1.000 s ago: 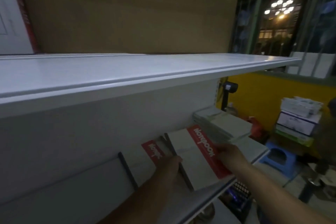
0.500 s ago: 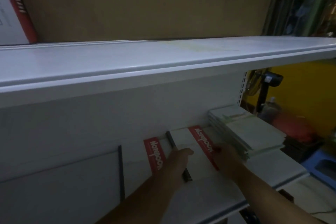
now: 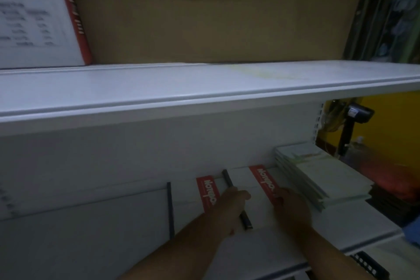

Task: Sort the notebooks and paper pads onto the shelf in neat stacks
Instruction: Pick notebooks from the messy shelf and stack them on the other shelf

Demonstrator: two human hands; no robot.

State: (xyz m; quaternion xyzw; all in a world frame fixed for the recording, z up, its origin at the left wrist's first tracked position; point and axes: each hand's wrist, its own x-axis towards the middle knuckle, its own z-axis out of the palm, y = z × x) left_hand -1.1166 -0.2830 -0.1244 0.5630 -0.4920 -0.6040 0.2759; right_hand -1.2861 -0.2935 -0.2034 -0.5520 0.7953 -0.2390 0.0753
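A white notebook (image 3: 244, 185) with a red "Notebook" band and a dark spine lies flat on the lower shelf (image 3: 341, 223). My left hand (image 3: 231, 208) curls over its spine on the left. My right hand (image 3: 292, 208) holds its right edge, fingertips on the red band. Just to its left lies a second notebook (image 3: 206, 191) of the same kind, partly under my left hand. Right of both sits a neat stack of pale green paper pads (image 3: 325, 177), close to my right hand.
A white upper shelf (image 3: 159, 93) juts out above the hands and carries a large brown carton (image 3: 204, 11) and a white box with a red edge (image 3: 38, 13). Beyond the shelf's right end are a yellow wall, a black scanner (image 3: 354, 113) and reddish goods.
Both hands have pushed the notebook from the shelf's front edge back onto the shelf, next to the other notebook. The view has swung left and closer.
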